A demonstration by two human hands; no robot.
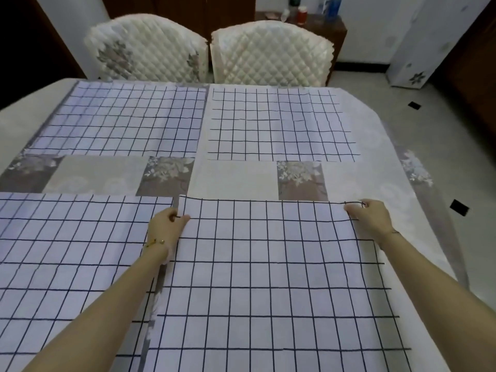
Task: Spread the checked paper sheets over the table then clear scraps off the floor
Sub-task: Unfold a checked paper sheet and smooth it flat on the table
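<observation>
At the lower right of the frame: the held sheet (268, 277) is lying on the counter (236, 178), running from mid-frame down to the bottom edge.
Left hand (167, 226): is pinching the held sheet's far left corner, thumb on top and fingers curled at the edge.
Right hand (370, 218): is pinching the far right corner in the same way, and that corner is lifting slightly off the cloth.
Why held so: gripping both far corners is probably letting the person pull the paper flat and square it against its neighbour.
Left sheet (67, 251): is lying flat at lower left, just beside the held sheet, with a narrow strip of cloth showing between them.
Far sheets: one at upper left (120, 119) and one at upper right (279, 124) are lying side by side near the chairs (268, 52).
Gap: a band of floral cloth is showing between the far and near rows.
Stage: the spreading is looking nearly done, and the floor work is not yet begun.
Floor (429, 124): two dark bits (459, 207) are showing at the right. I cannot tell whether they are scraps or tile insets.
</observation>
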